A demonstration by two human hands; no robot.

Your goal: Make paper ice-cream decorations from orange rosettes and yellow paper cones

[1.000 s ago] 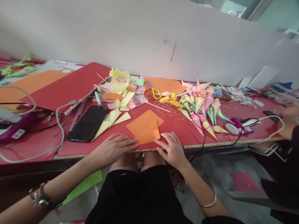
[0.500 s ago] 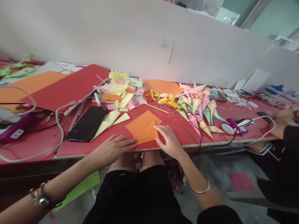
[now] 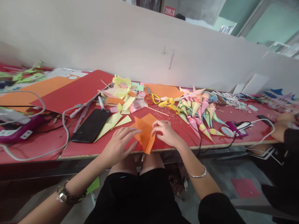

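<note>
A partly folded sheet of orange paper (image 3: 145, 128) lies at the front edge of the red table, one corner jutting past the edge. My right hand (image 3: 164, 132) is closed on its right side, with thumb and fingers pinching the paper. On the left, my left hand (image 3: 122, 143) is open, fingers stretched toward the paper's left side; whether the fingertips touch it is hard to tell. Behind the paper are a yellow glue gun (image 3: 170, 105), yellow-handled scissors (image 3: 153, 96) and a heap of coloured paper cones (image 3: 196, 105).
A black phone (image 3: 90, 126) and yellow paper pieces (image 3: 109, 124) lie to the left. Further left are a large red sheet (image 3: 77, 91) and white cables (image 3: 66, 130). A dark cable (image 3: 202, 133) crosses the front edge. Another person's arm (image 3: 283, 127) rests at far right.
The orange paper has turned, its corner now pointing toward me over the edge. My right hand has closed on its side. My left hand has lifted off its lower-left corner.
</note>
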